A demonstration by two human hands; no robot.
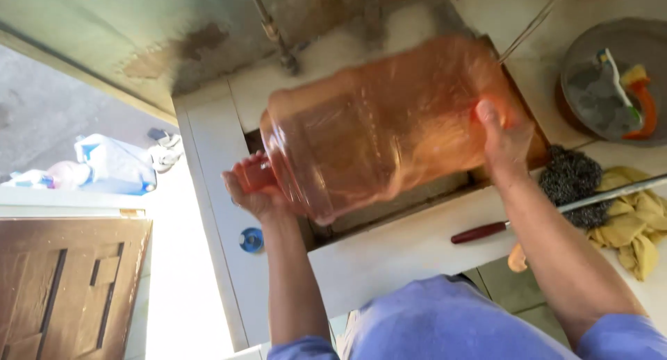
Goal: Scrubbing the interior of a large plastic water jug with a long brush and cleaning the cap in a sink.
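Note:
A large clear orange plastic jar (379, 127) is held sideways over a small tiled sink (389, 207), blurred by motion. My left hand (251, 186) grips its mouth end at the lower left. My right hand (501, 134) presses against its base at the right. A thin stream of water (531, 23) runs in from the upper right toward the jar.
A metal pipe (272, 28) runs down the wall behind the sink. On the counter at right lie a steel scouring pad (571, 179), a red-handled knife (486, 231), a yellow cloth (636, 221) and a grey basin (611, 82) holding brushes. A wooden door (66, 283) is at lower left.

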